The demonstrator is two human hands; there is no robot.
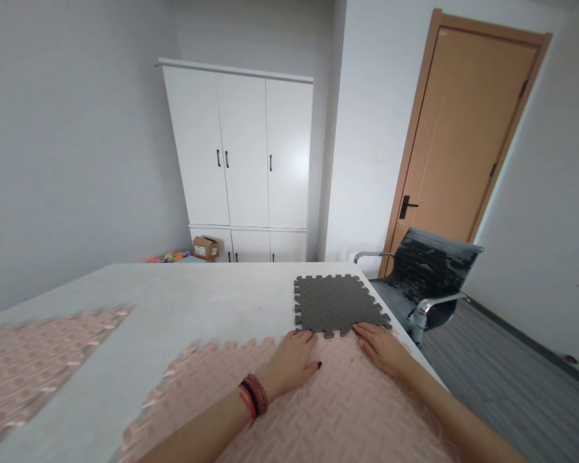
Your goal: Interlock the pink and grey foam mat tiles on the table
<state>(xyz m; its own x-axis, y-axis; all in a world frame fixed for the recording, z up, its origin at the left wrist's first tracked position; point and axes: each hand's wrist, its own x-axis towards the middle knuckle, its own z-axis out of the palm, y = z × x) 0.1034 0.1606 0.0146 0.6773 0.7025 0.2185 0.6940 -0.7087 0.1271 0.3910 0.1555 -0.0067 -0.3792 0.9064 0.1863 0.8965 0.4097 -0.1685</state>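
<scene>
A gray foam tile with toothed edges lies on a white surface, close to its right edge, as a person works with two bare hands. Well to the left of the gray tile, an outer pink mat with a raised pattern spreads toward the edge of view. Beyond the surface, behind and left of the gray tile, stand colorful items, an open cardboard box and a white cabinet with black handles.

In front of the gray tile and reaching out to its left, a main pink mat lies beneath both forearms. The left hand, with red and dark bracelets at the wrist, rests open and palm down on it, grasping nothing, fingers together, thumb held out, fingertips at the near left corner of the gray tile. There the two pieces meet; whether their teeth are fully locked cannot be told. The right hand lies equally flat and unclenched just in front of the gray tile's near right part, fingertips touching its edge.

Right of the gray tile, past the surface, stands a black chair with worn covering; behind it is a wooden door.
</scene>
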